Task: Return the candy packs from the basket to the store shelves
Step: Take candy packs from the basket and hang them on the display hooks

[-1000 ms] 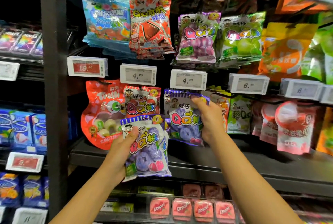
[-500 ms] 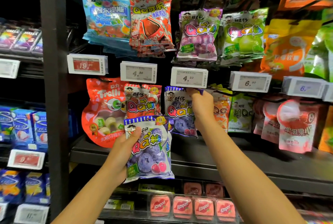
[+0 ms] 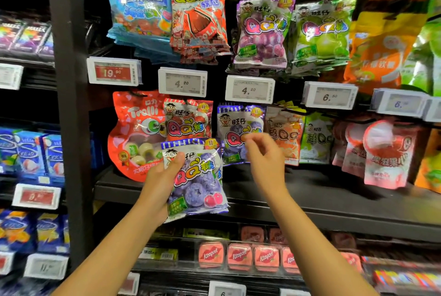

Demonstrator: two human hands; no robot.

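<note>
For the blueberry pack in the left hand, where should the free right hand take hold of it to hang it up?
Pinch the striped top seal of the blueberry pack, coming from above on its right. The left hand grips the pack's left edge, thumb across the front, so the upper right corner stays bare. The right hand holds nothing and hovers beside that corner; the seal is flat, probably easy to pinch.

Glossy crinkled plastic candy pack (image 3: 198,181); matt black shelf (image 3: 334,202)
</note>
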